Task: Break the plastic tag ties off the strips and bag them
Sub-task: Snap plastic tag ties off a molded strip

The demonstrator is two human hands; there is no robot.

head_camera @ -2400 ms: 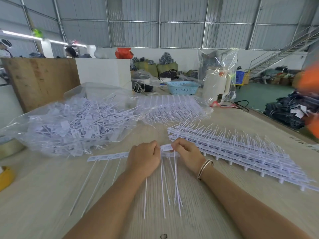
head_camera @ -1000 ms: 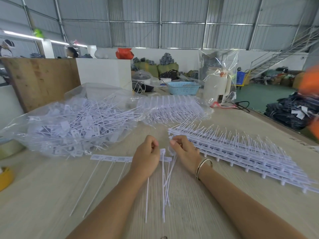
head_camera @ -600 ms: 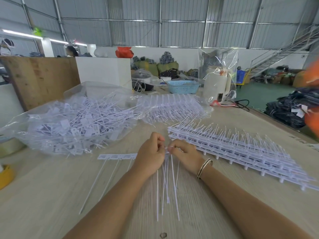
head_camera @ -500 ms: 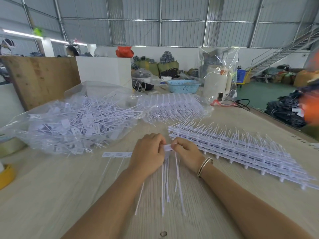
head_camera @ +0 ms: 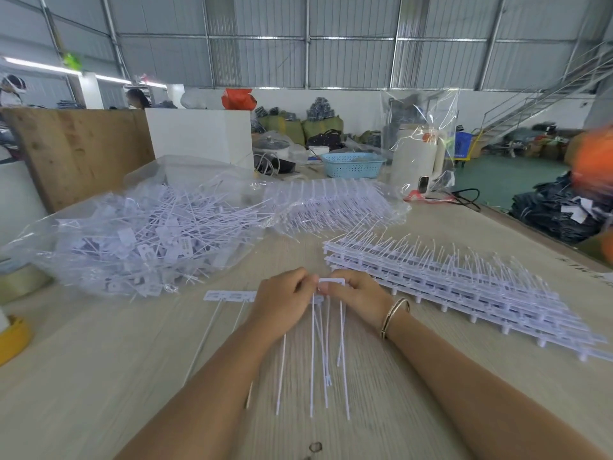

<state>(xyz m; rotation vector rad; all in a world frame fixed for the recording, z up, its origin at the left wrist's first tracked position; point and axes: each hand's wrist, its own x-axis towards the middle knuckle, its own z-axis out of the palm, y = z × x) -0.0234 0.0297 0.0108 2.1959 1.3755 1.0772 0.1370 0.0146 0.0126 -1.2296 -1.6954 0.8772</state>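
A white strip of plastic tag ties (head_camera: 229,296) lies across the wooden table in front of me, its tails pointing toward me. My left hand (head_camera: 282,300) grips the strip's right part. My right hand (head_camera: 358,298) pinches a bunch of loose ties (head_camera: 326,353) by their heads, the tails hanging down toward me. The two hands touch at their fingertips. A clear bag (head_camera: 139,237) full of loose ties lies at the left. A stack of whole strips (head_camera: 464,287) lies at the right.
A second clear bag of strips (head_camera: 331,204) lies behind the hands. A yellow tape roll (head_camera: 13,336) sits at the left edge. A blue basket (head_camera: 353,165), a white kettle (head_camera: 414,157) in plastic and a wooden board (head_camera: 76,151) stand at the back.
The strip has slid to the right through my left hand and its free end is shorter. My hands parted and came together again, and the bunch of ties in my right hand has grown.
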